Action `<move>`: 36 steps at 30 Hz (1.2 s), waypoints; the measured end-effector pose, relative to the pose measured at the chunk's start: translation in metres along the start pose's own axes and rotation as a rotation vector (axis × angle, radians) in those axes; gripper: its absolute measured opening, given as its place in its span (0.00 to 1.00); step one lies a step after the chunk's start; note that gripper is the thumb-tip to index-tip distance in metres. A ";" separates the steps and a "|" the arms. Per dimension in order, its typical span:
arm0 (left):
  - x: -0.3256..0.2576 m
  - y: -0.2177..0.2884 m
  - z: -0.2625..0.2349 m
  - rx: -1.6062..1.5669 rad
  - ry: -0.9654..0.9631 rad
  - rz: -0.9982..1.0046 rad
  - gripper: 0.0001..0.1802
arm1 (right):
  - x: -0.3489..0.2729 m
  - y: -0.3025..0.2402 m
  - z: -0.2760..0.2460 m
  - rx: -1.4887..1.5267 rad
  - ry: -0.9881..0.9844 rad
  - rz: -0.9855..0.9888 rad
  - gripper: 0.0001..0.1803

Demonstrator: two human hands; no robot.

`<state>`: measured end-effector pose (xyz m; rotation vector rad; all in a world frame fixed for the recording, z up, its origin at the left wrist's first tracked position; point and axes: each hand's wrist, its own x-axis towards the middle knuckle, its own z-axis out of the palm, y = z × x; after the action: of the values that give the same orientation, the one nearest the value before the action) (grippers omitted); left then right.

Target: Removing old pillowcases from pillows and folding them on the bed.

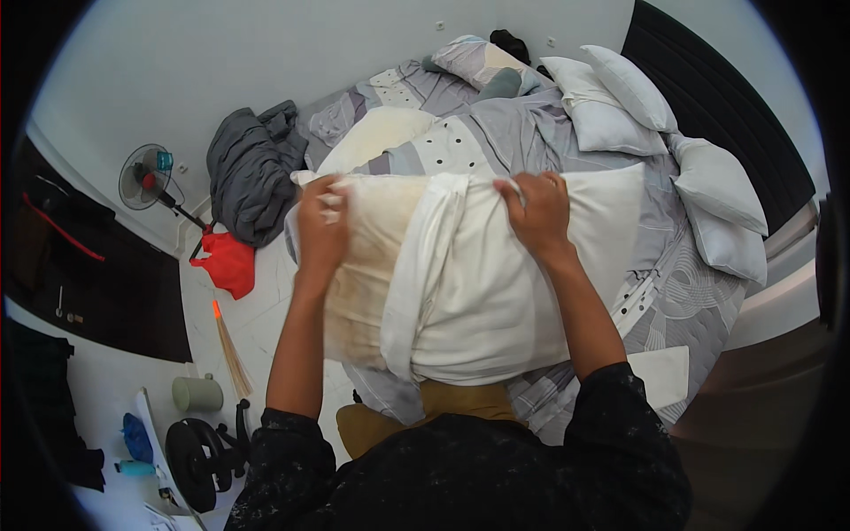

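A stained, yellowish pillow (367, 265) lies across the bed's near edge in front of me. A white pillowcase (496, 283) covers its right part, and its open hem runs in a loose fold down the middle. My right hand (537, 212) is closed on the pillowcase at the upper edge, thumb toward the fold. At the pillow's upper left corner, my left hand (324, 226) has its fingers curled on the edge, somewhat blurred.
Rumpled grey patterned bedding (522, 128) spreads over the bed. White pillows (611, 111) lean near the dark headboard (708, 97). On the left are a dark grey blanket (252, 173), a fan (146, 177), a red bag (228, 264) and a broom (230, 350).
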<state>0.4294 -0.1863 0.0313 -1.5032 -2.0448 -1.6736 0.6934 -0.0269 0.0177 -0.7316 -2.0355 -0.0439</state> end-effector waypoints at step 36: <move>-0.225 0.018 -0.003 0.343 -0.318 -0.415 0.27 | -0.092 -0.016 -0.045 0.243 -1.040 0.273 0.15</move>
<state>0.5550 -0.3274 -0.0930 -1.3641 -2.7950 -1.1413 0.7548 -0.0976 -0.0257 -0.9775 -2.7902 0.8934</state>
